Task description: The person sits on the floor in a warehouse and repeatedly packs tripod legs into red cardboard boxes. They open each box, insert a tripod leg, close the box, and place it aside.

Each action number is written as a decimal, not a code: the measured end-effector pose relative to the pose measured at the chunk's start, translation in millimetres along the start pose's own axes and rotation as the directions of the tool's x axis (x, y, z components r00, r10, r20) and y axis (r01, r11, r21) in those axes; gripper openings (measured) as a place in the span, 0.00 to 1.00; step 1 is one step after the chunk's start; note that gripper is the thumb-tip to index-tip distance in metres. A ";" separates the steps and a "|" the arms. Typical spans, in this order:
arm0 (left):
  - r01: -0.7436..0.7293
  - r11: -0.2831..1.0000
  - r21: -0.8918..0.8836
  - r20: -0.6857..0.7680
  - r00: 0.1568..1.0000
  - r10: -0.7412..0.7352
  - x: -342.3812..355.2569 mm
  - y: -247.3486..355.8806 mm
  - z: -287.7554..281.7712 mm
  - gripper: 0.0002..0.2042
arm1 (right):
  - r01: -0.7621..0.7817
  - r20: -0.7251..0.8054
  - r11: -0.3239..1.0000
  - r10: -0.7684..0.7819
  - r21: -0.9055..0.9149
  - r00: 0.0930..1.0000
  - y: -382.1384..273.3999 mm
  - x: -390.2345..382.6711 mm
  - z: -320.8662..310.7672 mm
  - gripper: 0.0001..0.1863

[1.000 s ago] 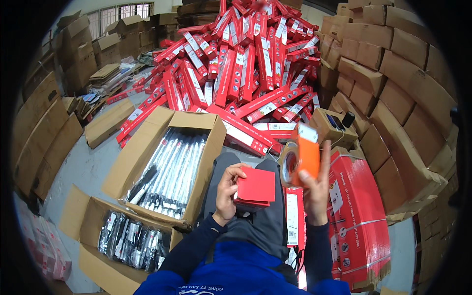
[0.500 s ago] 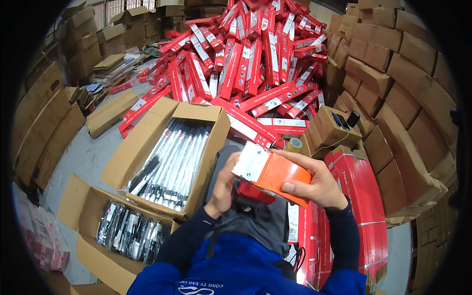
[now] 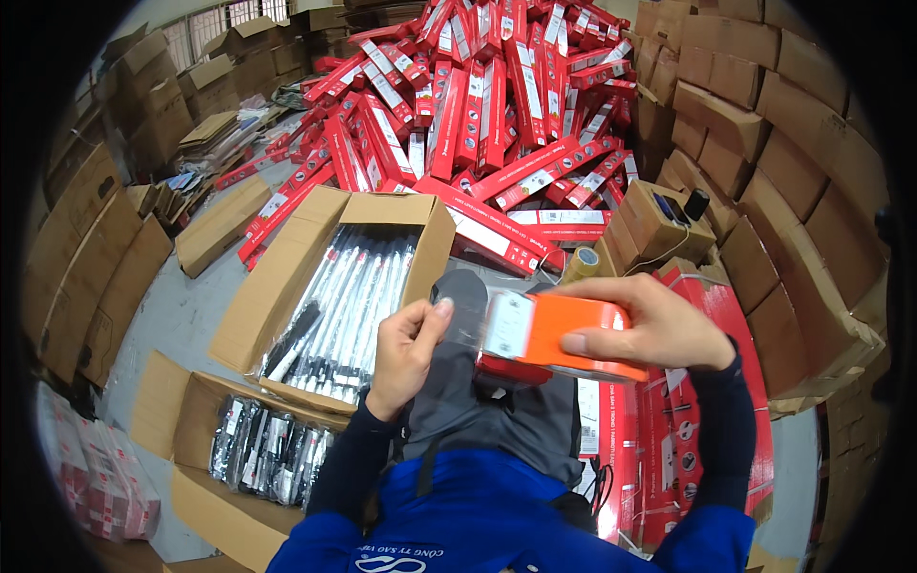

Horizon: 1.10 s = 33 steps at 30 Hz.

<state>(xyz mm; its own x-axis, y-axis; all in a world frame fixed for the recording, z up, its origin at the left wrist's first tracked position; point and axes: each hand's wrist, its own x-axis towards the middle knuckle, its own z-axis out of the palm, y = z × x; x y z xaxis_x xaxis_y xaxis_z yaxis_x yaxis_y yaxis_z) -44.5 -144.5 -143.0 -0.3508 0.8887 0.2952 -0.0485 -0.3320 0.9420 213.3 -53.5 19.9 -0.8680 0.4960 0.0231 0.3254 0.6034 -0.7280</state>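
My right hand [image 3: 664, 320] is wrapped round an orange tape dispenser [image 3: 583, 329] with a pale metal front plate, held above my lap. Left of it, my left hand [image 3: 406, 355] is closed in a pinch, thumb against the fingers. A faint clear strip of tape [image 3: 468, 313] seems to run from that pinch to the dispenser's front. Beneath the dispenser, a red box [image 3: 511, 371] shows in part between my legs; the rest of it is hidden.
An open carton of plastic-wrapped silver poles [image 3: 349, 306] stands at left, with a carton of black wrapped parts [image 3: 267, 449] nearer. Ahead rises a heap of red boxes [image 3: 468, 115]. A tape roll [image 3: 581, 263] and strapped red cardboard [image 3: 707, 420] are at right, beside stacked brown cartons [image 3: 793, 191].
My left hand has drawn away to the left from the dispenser's front. The dispenser has shifted right and turned more level, and the gap between my hands is wider.
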 end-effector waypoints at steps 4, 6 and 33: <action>-0.002 0.988 0.154 -0.063 0.998 0.012 -22.4 -44.5 21.9 0.22 | -0.217 0.065 0.976 0.215 0.021 0.975 13.1 -17.0 -8.6 0.29; 0.031 0.943 0.330 -0.012 1.000 -0.029 -21.5 -61.8 27.9 0.20 | -0.240 0.038 0.970 0.241 -0.027 0.970 17.8 -21.1 -7.9 0.28; -0.210 0.954 -0.215 0.107 0.966 0.237 -7.1 -127.6 9.6 0.51 | 0.421 -0.904 0.829 0.216 0.369 0.369 163.8 35.9 112.0 0.37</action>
<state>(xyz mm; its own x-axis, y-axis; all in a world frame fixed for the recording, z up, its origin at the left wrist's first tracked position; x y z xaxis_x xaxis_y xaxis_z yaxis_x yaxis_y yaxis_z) -26.8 -105.4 -263.8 -0.2497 0.8136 0.5251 -0.1739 -0.5711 0.8023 193.5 -6.8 -175.3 0.0889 0.8778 0.4708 -0.2340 0.4778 -0.8467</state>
